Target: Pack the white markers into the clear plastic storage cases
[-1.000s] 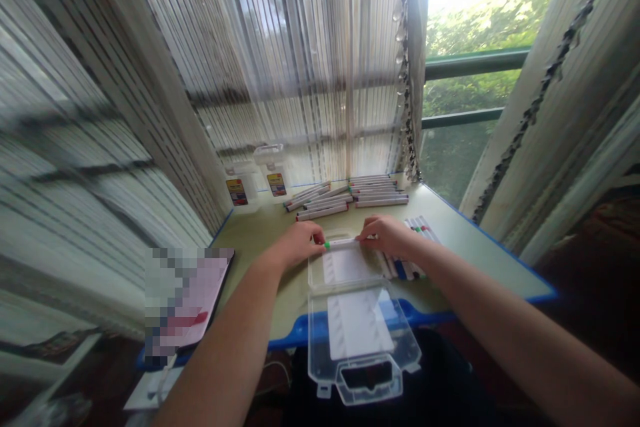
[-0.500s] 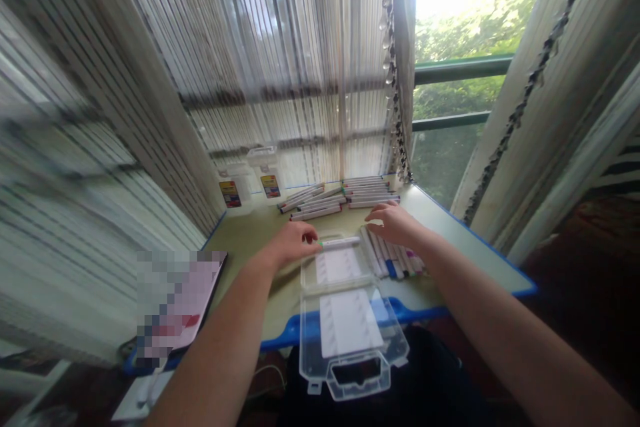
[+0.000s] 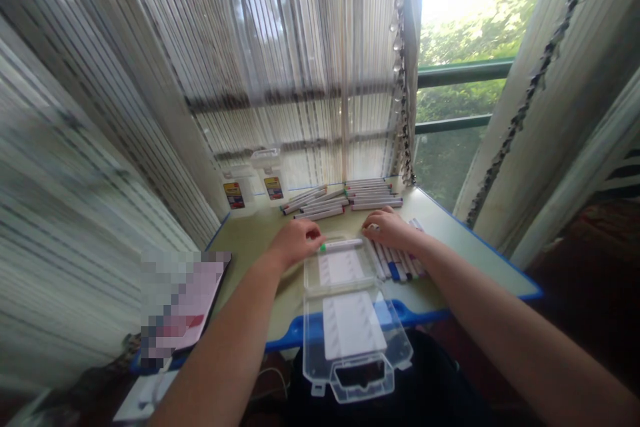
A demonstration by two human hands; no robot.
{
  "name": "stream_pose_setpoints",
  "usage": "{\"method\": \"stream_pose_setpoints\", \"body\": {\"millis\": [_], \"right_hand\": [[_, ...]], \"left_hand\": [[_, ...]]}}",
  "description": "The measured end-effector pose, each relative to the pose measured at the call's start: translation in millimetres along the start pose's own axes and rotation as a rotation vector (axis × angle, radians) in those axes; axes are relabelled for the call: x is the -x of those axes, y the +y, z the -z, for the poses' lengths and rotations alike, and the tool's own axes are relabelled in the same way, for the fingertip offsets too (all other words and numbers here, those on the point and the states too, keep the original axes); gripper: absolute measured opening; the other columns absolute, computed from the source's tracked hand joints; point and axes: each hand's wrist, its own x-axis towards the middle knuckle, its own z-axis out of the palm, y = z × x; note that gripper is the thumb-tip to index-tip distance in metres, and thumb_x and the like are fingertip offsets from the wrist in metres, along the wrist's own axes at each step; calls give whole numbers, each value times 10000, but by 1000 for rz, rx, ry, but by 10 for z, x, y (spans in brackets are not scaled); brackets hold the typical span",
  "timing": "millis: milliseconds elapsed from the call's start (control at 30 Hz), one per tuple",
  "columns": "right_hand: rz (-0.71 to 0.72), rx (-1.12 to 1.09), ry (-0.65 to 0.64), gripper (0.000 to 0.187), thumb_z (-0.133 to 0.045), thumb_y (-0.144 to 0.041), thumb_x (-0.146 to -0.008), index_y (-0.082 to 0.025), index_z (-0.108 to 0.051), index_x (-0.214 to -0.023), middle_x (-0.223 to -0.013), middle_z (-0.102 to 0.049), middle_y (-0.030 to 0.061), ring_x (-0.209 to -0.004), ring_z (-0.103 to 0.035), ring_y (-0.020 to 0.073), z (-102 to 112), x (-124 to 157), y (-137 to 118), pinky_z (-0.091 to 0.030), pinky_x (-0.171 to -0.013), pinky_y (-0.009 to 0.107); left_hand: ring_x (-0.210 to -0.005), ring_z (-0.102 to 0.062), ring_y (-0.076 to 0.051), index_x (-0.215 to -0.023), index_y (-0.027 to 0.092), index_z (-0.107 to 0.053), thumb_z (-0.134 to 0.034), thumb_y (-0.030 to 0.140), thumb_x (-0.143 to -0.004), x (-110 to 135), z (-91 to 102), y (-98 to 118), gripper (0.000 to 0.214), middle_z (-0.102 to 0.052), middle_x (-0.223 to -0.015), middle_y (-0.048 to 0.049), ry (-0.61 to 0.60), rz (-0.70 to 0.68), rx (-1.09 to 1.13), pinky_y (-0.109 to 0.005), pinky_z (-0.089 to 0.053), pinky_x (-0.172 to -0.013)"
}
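A clear plastic marker case (image 3: 313,333) lies unfolded, its handle end overhanging the near table edge. It has white ridged inserts in both halves. One white marker (image 3: 345,244) with a green end rests crosswise in the far half. My left hand (image 3: 297,240) is curled, thumb and fingertips closed at the case's far left corner, beside the green end. Over the far ends of a row of white markers (image 3: 395,263) right of the case, my right hand (image 3: 387,227) has its fingers pinched at one marker's end. Its fingertips are partly hidden.
More white markers (image 3: 320,203) lie in loose groups at the table's back. Two clear cases (image 3: 273,180) with labels stand at the back left. A pink, partly blurred item (image 3: 200,287) lies at the left edge. Curtains (image 3: 300,67) hang behind the table (image 3: 480,260).
My right hand has lowered and its fingers have closed in at the far ends of the marker row. My left hand has hardly moved; the green-ended marker sits slightly clearer of its fingers.
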Motion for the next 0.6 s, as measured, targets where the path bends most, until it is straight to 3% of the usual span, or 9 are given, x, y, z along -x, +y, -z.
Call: {"method": "stream_pose_setpoints", "body": {"millis": [200, 400, 600], "right_hand": [[-88, -66, -7, 192, -563, -302, -816, -190, -697, -897, -887, -712, 70, -962, -539, 250, 28, -3, -38, -384, -858, 345], [-8, -68, 69, 172, -553, -242, -810, -188, -694, -891, -881, -711, 50, -864, -567, 210, 10, -17, 39, -358, -863, 339], [29, -7, 69, 201, -527, -284, -836, -194, -707, -847, -848, -722, 44, -831, -580, 206, 13, -15, 41, -352, -851, 335]], "left_hand": [[-688, -568, -142, -718, 157, -662, -580, 313, -765, 5, -9, -10, 182, -648, -736, -39, -14, 0, 0, -248, -420, -645], [-758, -582, -157, -788, 172, -688, -638, 247, -672, 16, -33, -38, 146, -653, -794, -23, -112, -61, 27, -248, -427, -694], [-749, -581, -147, -799, 179, -676, -610, 190, -674, 25, -33, -33, 142, -653, -797, -11, -166, -35, 44, -239, -422, -685]]}}
